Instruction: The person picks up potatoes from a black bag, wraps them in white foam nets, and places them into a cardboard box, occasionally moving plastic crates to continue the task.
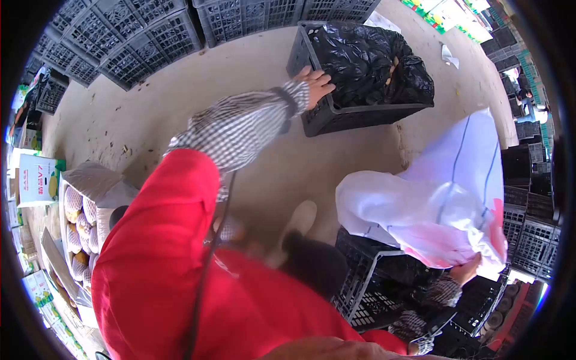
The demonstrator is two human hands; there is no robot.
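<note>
My left hand (pixel 313 87), at the end of a checked sleeve, grips the near-left rim of a black plastic crate (pixel 360 119). Its fingers curl over the edge. Inside the crate lies a crumpled black plastic liner (pixel 366 57), with a small brownish bit showing through a gap. At lower right, my right hand (pixel 465 271) is closed on the gathered edge of a large white woven sack (pixel 414 198) with blue lines and pink print. The sack bulges up and hangs over another black crate (pixel 360 282), partly covering it.
Stacked black crates (pixel 144 42) line the far left. An open carton of fruit in foam nets (pixel 81 234) stands left, near a printed white box (pixel 37 180). More crates (pixel 531 240) are at right. A white scrap (pixel 449 56) lies on the floor. A person (pixel 531 111) is far right.
</note>
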